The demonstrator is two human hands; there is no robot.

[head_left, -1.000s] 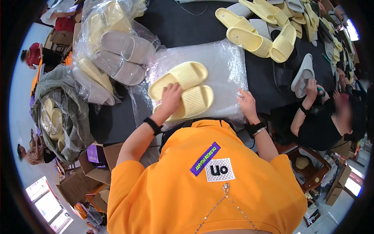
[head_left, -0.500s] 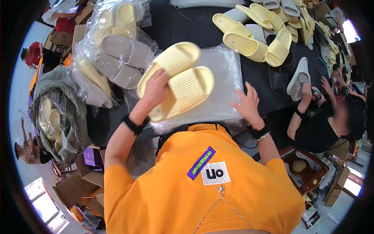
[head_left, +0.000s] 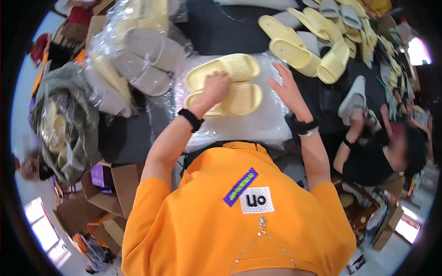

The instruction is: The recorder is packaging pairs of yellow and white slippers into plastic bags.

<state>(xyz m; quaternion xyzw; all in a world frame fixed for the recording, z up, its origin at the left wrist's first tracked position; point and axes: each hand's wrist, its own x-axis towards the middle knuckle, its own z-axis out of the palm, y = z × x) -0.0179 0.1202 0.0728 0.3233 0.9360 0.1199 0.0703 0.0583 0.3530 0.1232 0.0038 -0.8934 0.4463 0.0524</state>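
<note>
Head view, yellow slippers (head_left: 242,96), part-covered by left hand (head_left: 214,89)

Yellow slippers (head_left: 246,68) are showing matt, ribbed, plastic-looking surfaces. Clear plastic film (head_left: 258,129) beneath is glinting, glossy. Far: black tabletop (head_left: 216,34) is looking dull. Near left: cardboard box (head_left: 126,184) is looking matt. Near: orange shirt (head_left: 193,225) is showing matt cloth.

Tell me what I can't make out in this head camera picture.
All in the head view:
Held yellow slippers: partly covered by the left hand.
Clear plastic: part hidden beneath the slippers.
Sack: deeper contents hidden by its folds.
Topmost bagged slippers: cut off by the upper edge.
</note>
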